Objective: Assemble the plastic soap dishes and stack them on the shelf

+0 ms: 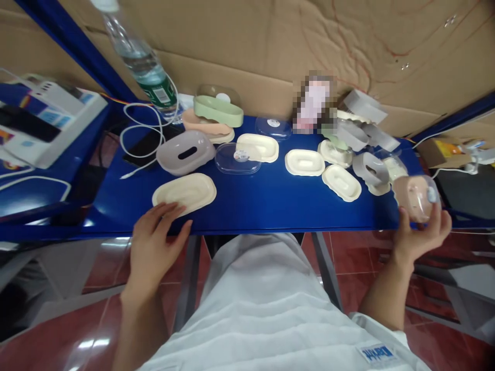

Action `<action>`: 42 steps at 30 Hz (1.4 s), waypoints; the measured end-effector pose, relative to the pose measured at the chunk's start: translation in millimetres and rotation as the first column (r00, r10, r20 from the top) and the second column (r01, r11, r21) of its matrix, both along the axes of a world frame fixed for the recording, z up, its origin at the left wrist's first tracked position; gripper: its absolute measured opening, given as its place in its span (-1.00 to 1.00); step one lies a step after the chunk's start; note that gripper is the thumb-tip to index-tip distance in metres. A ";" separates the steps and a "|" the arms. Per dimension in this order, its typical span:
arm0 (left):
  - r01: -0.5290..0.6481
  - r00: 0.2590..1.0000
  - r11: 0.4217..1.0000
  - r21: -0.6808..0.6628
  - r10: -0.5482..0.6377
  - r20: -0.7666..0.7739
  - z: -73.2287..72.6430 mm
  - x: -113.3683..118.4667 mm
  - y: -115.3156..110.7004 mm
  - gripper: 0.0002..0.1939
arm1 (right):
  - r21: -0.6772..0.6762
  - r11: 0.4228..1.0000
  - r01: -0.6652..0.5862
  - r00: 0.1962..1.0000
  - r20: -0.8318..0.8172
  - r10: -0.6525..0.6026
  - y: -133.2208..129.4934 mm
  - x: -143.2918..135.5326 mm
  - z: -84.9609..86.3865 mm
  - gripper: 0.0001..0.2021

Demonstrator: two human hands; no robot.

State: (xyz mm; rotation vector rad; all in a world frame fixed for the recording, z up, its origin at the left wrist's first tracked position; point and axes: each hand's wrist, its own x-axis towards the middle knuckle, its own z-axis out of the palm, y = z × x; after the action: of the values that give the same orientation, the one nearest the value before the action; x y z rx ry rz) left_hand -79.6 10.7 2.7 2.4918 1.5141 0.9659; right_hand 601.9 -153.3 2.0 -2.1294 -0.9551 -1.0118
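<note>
Our left hand (158, 239), fingers loosely spread, rests tips on near rim of cream tray (191, 188), flat on blue table (266, 203), probably for steadying; right hand (419, 239), fingers bent round peach box (410, 198) at table's right end, perhaps securing clear lid (434, 184).

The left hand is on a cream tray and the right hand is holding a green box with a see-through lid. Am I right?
Nearly! The box in the right hand is peach, not green; the head view shows it. It does have a see-through lid, and the left hand is on a cream tray.
</note>
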 end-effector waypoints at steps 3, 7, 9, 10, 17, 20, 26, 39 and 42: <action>0.048 0.999 0.999 -0.007 -0.048 0.014 1.5 3.4 -7.7 -0.68 | 0.076 0.984 0.159 0.983 -0.110 -0.150 -16.0 25.8 -23.5 0.17; 0.164 0.986 0.986 0.001 -0.164 -0.003 6.5 26.6 -9.1 -0.79 | 0.021 0.990 0.138 0.969 -0.210 -0.130 -21.4 23.8 -36.5 0.27; 0.221 0.975 0.975 0.016 -0.221 -0.018 8.3 39.7 -6.3 -0.82 | -0.016 0.996 0.091 0.967 -0.237 -0.092 -19.8 15.9 -33.9 0.35; 0.238 0.971 0.971 0.021 -0.237 -0.028 8.9 45.0 -5.0 -0.81 | -0.014 0.996 0.086 0.969 -0.231 -0.087 -17.7 9.1 -30.4 0.36; 0.293 0.956 0.956 0.026 -0.292 -0.015 9.4 62.5 -7.2 -0.77 | -0.051 0.943 -0.330 0.944 0.002 0.331 47.5 -128.5 13.1 -0.35; 0.359 0.933 0.933 0.003 -0.359 0.012 9.7 74.7 -9.8 -0.74 | -0.425 0.600 -0.678 0.726 -0.254 0.639 97.0 -200.8 30.0 -0.48; 0.455 0.889 0.890 0.024 -0.456 0.034 5.7 95.3 -10.2 -0.74 | -0.695 0.332 -0.638 0.708 -0.359 0.608 151.3 -255.8 41.2 -0.41; -0.013 0.999 0.997 0.075 0.017 -0.052 33.2 45.1 55.8 -0.42 | -0.485 0.127 -0.865 0.347 -0.396 0.850 119.1 -305.9 20.5 -0.23; -0.118 0.986 0.993 -0.007 0.117 -0.117 34.7 38.8 84.4 -0.43 | -0.482 0.061 -0.874 0.287 -0.411 0.865 120.5 -303.6 23.2 -0.35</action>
State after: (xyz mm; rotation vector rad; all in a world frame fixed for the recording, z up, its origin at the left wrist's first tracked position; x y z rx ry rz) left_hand -40.9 95.2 37.4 2.5148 1.7129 0.8347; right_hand 298.3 -32.8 25.2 -1.3318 -2.4508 0.0698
